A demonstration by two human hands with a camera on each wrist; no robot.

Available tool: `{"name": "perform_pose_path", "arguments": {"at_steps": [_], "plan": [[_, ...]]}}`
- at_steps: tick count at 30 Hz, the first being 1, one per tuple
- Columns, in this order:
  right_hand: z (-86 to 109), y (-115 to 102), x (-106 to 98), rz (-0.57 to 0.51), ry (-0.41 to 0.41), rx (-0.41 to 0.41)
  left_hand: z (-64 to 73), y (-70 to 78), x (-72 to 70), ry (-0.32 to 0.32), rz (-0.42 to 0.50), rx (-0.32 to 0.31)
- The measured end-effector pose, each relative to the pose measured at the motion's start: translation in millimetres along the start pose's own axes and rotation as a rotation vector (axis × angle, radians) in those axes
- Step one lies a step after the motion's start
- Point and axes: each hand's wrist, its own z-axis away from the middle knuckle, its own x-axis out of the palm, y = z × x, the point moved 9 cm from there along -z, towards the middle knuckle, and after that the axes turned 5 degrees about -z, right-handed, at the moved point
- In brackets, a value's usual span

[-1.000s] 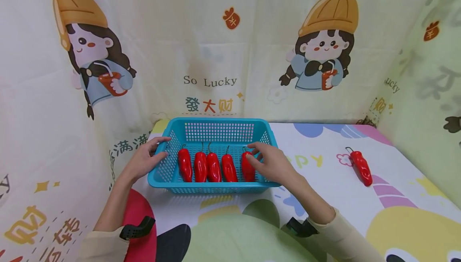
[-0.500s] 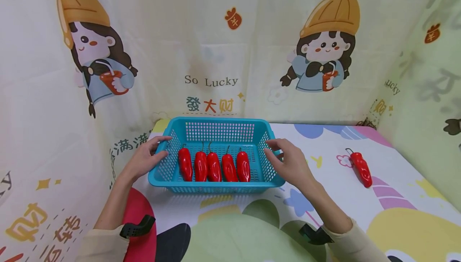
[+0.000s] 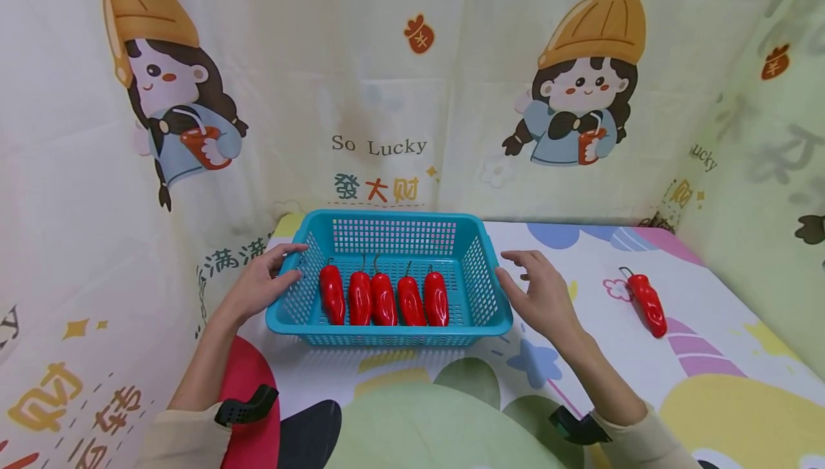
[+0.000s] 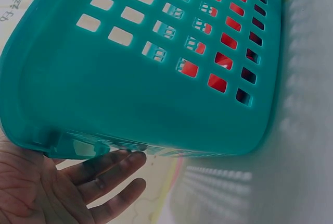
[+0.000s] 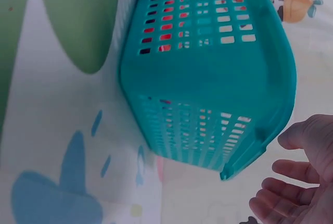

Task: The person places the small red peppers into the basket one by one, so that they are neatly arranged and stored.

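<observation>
Several red chili peppers (image 3: 383, 298) with thin stems lie side by side in a blue-green plastic basket (image 3: 394, 331). My left hand (image 3: 261, 284) holds the basket's left rim, thumb and index finger over the edge. In the left wrist view, the other fingers (image 4: 112, 179) show outside the wall, beneath the rim. Just outside the basket's right rim, my right hand (image 3: 540, 293) has its thumb and fingers spread with nothing between them. The right wrist view shows that hand (image 5: 307, 172) beside the rim's corner, palm side visible. Another red chili pepper (image 3: 647, 304) lies on the cloth at the right.
A printed white cloth (image 3: 573, 354) covers the table. Behind the basket rises a cream curtain (image 3: 464, 97) with cartoon figures, and it continues along both sides. Dark wrist cameras (image 3: 246, 407) sit at the cuffs.
My right hand has moved from the rightmost pepper in the basket out past the right rim. That pepper has shifted a little left. My left hand has stayed at the left rim.
</observation>
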Motion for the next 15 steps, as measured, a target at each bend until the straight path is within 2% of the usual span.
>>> {"name": "perform_pose_path", "arguments": {"at_steps": [15], "plan": [[4.6,24.9,-3.1,0.014,-0.018,0.074,0.3,0.7,0.2,-0.003,0.005,0.000]]}}
